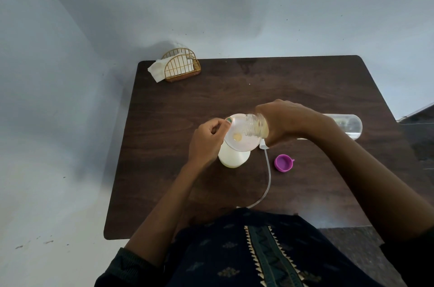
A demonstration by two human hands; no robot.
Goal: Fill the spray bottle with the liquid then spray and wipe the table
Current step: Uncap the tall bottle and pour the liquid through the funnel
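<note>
The right hand (281, 122) grips a tilted clear plastic bottle (256, 124), pouring yellowish liquid into a translucent funnel (237, 133) that the left hand (207, 140) pinches atop the white spray bottle (232, 157) mid-tabletop (305, 80). Tilting faster may overflow the funnel or topple it.

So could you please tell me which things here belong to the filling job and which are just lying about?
In use:
funnel, steadied by left hand
white spray bottle
tilted clear bottle in right hand

Lying about:
purple cap
sprayer tube
napkin holder
clear container
</note>
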